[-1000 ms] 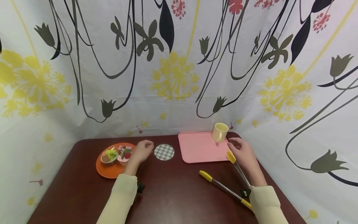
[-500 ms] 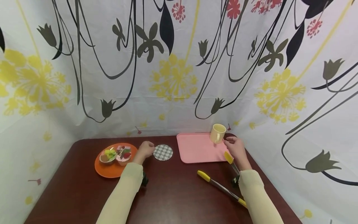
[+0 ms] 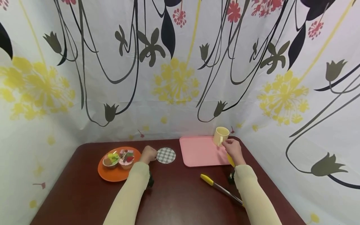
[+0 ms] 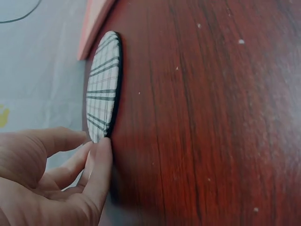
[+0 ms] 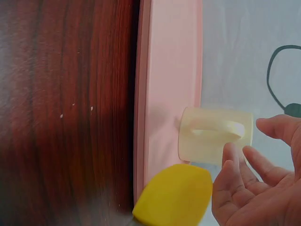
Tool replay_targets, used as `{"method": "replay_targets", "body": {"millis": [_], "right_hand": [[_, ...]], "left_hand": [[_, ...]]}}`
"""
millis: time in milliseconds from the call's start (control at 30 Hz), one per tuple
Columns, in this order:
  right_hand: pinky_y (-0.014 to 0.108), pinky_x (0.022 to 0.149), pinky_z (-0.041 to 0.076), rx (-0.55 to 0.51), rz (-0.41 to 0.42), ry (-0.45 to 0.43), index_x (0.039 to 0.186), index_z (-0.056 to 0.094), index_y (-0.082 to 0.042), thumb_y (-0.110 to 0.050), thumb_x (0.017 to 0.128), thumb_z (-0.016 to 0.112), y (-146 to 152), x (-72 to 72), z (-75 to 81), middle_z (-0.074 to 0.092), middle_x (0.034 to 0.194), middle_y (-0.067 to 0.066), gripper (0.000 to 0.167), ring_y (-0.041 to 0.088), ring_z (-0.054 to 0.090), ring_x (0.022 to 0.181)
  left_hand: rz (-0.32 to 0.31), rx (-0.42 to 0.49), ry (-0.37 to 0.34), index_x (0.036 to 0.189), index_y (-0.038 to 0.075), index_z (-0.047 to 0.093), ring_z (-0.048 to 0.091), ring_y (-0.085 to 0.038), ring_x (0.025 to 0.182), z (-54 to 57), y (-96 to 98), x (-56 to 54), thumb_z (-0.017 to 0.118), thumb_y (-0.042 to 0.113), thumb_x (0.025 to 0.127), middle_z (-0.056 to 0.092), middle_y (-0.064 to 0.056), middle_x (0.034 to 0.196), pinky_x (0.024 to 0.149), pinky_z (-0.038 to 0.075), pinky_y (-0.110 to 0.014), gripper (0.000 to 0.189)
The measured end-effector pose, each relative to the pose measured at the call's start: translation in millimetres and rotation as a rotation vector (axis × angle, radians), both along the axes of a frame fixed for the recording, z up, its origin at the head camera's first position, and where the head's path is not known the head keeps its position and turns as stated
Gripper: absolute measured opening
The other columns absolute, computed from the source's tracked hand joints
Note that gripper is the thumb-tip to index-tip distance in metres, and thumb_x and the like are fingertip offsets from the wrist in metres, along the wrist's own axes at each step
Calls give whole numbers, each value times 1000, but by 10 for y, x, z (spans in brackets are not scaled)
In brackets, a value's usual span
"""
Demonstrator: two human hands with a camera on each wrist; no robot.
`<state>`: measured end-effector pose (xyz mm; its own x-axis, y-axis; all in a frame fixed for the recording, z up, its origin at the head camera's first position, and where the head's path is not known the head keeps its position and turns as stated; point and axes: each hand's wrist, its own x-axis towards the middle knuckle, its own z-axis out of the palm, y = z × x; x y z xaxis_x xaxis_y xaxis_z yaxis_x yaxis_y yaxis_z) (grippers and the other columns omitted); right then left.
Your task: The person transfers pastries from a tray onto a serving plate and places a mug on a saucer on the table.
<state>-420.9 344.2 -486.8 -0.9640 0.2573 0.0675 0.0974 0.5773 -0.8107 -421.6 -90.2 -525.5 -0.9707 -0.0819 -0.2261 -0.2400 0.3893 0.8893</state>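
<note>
In the head view, my left hand (image 3: 149,154) is at the near-left edge of a round plaid coaster (image 3: 166,155). The left wrist view shows my fingertips (image 4: 104,145) drawn together, pinching the rim of the coaster, which lies flat. My right hand (image 3: 232,150) reaches over the right side of a pink tray (image 3: 197,153) toward a cream mug (image 3: 221,135). Seen from the right wrist, its thumb and fingers are spread apart beside the mug, with fingertips close by the handle (image 5: 233,128). The mug stands upright at the tray's back right corner.
Yellow-tipped tongs (image 3: 225,190) lie splayed on the dark wooden table (image 3: 180,200), one arm partly beneath my right hand and forearm. To the left, an orange plate (image 3: 112,177) bears two toy cupcakes (image 3: 126,160). A flower-patterned curtain (image 3: 180,122) hangs behind the table.
My right hand has moved left and closer to the mug's handle. My left hand has shifted slightly right, its fingertips now at the coaster's rim. The coaster, mug and plate stay put.
</note>
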Motion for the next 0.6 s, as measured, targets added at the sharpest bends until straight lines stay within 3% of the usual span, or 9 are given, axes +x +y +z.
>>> {"method": "replay_targets", "body": {"millis": [133,267,400,500,600], "right_hand": [[38,86,63,12,-14,-35,140,62,8,-31,106,65,-1,-29,-61,67,136,32,52,39,73,108],[34,78,61,33,-25,-33,137,65,7,-36,106,66,-10,-65,-83,70,130,29,54,34,74,102],[38,81,62,9,-30,-7,138,63,9,-37,108,61,-13,-103,-92,67,133,32,56,40,74,103],[40,85,62,-23,-20,-10,142,60,10,-36,108,58,-17,-136,-98,63,140,33,57,47,72,111],[32,78,62,-74,-8,-31,143,57,11,-35,108,58,-24,-182,-92,61,140,33,58,45,73,109]], "left_hand": [[-4,-225,37,60,11,46,42,-18,54,-68,47,22,49,-6,88,44,-2,58,48,37,-27,33],[23,-341,55,80,-4,63,50,-26,66,-50,119,81,51,-3,95,58,-14,74,56,42,-33,19],[47,-355,64,107,-11,70,56,-30,75,-11,179,99,53,-1,99,69,-22,92,62,47,-38,21],[43,-351,51,115,-12,68,57,-31,76,38,197,113,52,-1,101,68,-22,95,61,46,-38,23],[39,-338,31,116,-10,66,55,-30,71,98,199,106,51,-2,103,63,-20,91,57,43,-36,22]]}}
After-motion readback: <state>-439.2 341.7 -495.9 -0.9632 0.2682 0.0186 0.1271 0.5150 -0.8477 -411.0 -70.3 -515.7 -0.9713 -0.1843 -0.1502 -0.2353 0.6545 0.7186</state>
